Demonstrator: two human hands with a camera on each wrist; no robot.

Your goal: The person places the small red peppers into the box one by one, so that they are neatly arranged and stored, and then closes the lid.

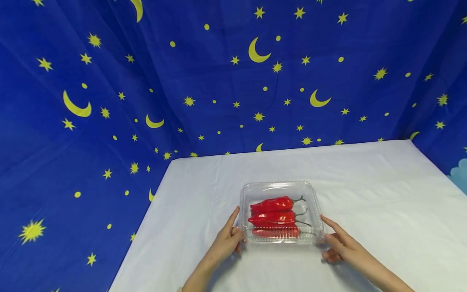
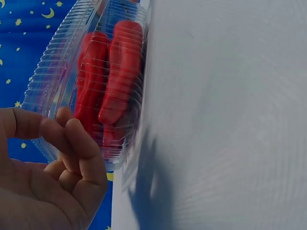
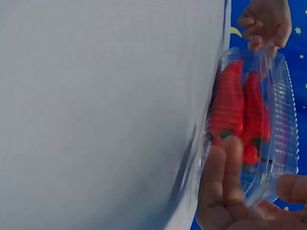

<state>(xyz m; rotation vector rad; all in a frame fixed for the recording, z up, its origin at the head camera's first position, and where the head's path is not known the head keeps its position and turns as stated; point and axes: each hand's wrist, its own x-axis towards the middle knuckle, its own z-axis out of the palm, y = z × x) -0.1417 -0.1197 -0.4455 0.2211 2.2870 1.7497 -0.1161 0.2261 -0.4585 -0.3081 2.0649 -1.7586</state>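
Observation:
A clear plastic clamshell container (image 1: 278, 187) sits on the white-covered table, its lid over the base. Three long red peppers (image 1: 271, 218) lie side by side inside it, their thin green stems pointing right. At the left side my left hand (image 1: 225, 242) grips the rim near the front corner, index finger stretched along the edge. My right hand (image 1: 344, 245) holds the opposite side, its index finger and thumb against the right edge. In the left wrist view, curled fingers (image 2: 79, 153) meet the container's end. Part of the right hand's contact is hidden in the right wrist view.
A white cloth (image 1: 383, 194) covers the table. Behind it and at its sides hangs a blue curtain (image 1: 226, 81) with yellow moons and stars. The hands cast soft shadows on the cloth.

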